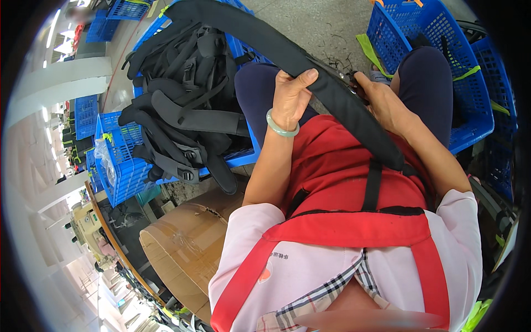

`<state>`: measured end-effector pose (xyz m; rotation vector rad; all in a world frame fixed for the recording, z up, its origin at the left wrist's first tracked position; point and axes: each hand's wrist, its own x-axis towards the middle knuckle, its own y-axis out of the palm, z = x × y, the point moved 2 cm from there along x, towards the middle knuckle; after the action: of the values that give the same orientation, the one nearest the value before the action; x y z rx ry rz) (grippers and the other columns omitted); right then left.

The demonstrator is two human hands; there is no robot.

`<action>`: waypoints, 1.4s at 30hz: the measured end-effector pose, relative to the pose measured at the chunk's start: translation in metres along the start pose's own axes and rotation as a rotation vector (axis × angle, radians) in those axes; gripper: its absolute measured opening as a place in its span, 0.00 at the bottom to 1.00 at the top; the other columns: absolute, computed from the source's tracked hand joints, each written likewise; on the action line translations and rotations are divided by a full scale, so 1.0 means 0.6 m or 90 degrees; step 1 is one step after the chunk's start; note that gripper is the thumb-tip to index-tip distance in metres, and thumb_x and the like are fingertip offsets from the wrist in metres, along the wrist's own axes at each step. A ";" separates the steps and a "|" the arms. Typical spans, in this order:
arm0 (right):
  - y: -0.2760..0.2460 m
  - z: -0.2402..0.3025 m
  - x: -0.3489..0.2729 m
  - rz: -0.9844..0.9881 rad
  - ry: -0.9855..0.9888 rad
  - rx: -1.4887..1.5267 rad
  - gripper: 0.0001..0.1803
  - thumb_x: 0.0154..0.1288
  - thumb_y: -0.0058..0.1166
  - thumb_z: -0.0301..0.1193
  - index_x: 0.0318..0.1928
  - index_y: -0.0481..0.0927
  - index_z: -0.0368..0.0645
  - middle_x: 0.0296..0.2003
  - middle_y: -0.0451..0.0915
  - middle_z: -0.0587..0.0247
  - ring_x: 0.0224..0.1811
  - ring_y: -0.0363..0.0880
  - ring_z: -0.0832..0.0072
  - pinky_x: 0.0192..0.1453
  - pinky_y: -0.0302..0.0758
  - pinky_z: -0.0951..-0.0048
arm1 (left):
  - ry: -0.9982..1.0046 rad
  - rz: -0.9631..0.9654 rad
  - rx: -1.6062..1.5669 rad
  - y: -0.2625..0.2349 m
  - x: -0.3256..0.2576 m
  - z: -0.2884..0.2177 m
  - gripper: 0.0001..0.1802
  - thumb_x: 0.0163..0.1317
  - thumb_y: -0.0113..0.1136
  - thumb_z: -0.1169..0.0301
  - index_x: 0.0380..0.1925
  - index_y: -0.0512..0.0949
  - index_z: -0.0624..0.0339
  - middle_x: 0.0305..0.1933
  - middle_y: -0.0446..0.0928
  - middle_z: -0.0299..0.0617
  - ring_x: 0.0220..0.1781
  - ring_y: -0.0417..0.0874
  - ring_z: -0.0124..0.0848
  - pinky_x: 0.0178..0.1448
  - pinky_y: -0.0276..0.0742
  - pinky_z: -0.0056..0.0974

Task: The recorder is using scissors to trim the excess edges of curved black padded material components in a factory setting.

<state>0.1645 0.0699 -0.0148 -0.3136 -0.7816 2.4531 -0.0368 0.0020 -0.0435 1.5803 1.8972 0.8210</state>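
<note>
A long, black padded strap (345,105) lies slantwise across my lap, from the far upper left to my red apron (354,191). My left hand (293,99) pinches its edge with the thumb on top, about midway along. On the strap's other side my right hand (381,102) is closed round a small dark tool with a shiny metal part (357,86), close against the strap's edge. The tool's exact kind is partly hidden by my fingers. Beside my left knee, a blue crate (243,160) is heaped with black padded straps (193,72) with buckles.
More blue plastic crates (426,22) stand at the right beside my knee, with yellow-green ties. A brown cardboard box (182,243) sits near my left elbow. Another blue crate (119,160) stands at the left. Farther left, sewing machines (88,227) line a table.
</note>
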 end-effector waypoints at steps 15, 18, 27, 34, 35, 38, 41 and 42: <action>-0.002 -0.010 -0.007 0.045 0.052 0.048 0.24 0.60 0.60 0.34 0.50 0.64 0.36 0.34 0.77 0.42 0.41 0.76 0.42 0.42 0.70 0.55 | 0.005 -0.006 0.029 -0.012 0.004 -0.016 0.11 0.57 0.63 0.83 0.39 0.82 0.61 0.44 0.82 0.42 0.46 0.82 0.33 0.55 0.77 0.39; -0.005 -0.002 0.000 0.057 0.034 -0.002 0.27 0.59 0.61 0.37 0.50 0.63 0.36 0.36 0.76 0.41 0.42 0.75 0.41 0.43 0.70 0.54 | 0.008 0.005 0.024 -0.008 0.003 -0.009 0.12 0.56 0.62 0.85 0.39 0.82 0.60 0.43 0.82 0.41 0.46 0.82 0.32 0.55 0.77 0.39; -0.012 0.017 -0.004 0.078 0.037 0.034 0.25 0.61 0.60 0.41 0.46 0.65 0.35 0.25 0.73 0.44 0.33 0.74 0.41 0.37 0.69 0.56 | 0.014 -0.042 -0.008 0.008 -0.002 -0.006 0.10 0.56 0.62 0.87 0.36 0.81 0.61 0.37 0.82 0.40 0.39 0.83 0.31 0.48 0.81 0.37; 0.001 -0.001 -0.007 0.034 0.005 0.098 0.23 0.63 0.59 0.40 0.45 0.68 0.33 0.28 0.74 0.38 0.34 0.73 0.42 0.37 0.70 0.59 | -0.003 0.013 -0.021 -0.006 -0.009 -0.005 0.10 0.59 0.61 0.82 0.40 0.81 0.61 0.44 0.82 0.42 0.48 0.81 0.35 0.56 0.77 0.41; -0.005 0.004 -0.008 0.033 0.033 0.086 0.22 0.63 0.58 0.40 0.45 0.69 0.33 0.29 0.74 0.37 0.34 0.73 0.42 0.38 0.70 0.59 | -0.004 0.014 -0.022 0.001 -0.007 -0.011 0.10 0.59 0.61 0.82 0.40 0.81 0.61 0.44 0.82 0.42 0.48 0.81 0.35 0.56 0.77 0.41; -0.007 -0.001 -0.009 0.041 0.061 0.052 0.22 0.64 0.58 0.40 0.45 0.69 0.34 0.30 0.75 0.37 0.35 0.74 0.43 0.40 0.70 0.60 | -0.067 -0.064 -0.075 0.005 0.000 -0.031 0.07 0.60 0.61 0.82 0.36 0.81 0.61 0.38 0.82 0.40 0.40 0.83 0.31 0.50 0.80 0.38; -0.006 -0.004 -0.013 0.050 0.031 0.065 0.23 0.63 0.59 0.39 0.48 0.67 0.36 0.32 0.76 0.39 0.35 0.75 0.45 0.40 0.70 0.60 | -0.016 -0.060 -0.017 0.001 -0.001 -0.024 0.07 0.59 0.61 0.82 0.36 0.81 0.61 0.38 0.83 0.40 0.40 0.83 0.31 0.49 0.80 0.38; -0.004 -0.002 -0.014 0.051 0.004 0.100 0.24 0.62 0.60 0.39 0.49 0.66 0.36 0.33 0.77 0.41 0.35 0.75 0.46 0.40 0.70 0.60 | -0.010 -0.027 -0.014 -0.009 -0.001 -0.023 0.09 0.58 0.63 0.80 0.40 0.81 0.62 0.44 0.82 0.44 0.47 0.82 0.35 0.56 0.77 0.41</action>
<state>0.1728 0.0675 -0.0136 -0.2977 -0.5788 2.5684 -0.0499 -0.0011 -0.0381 1.5239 1.8974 0.8073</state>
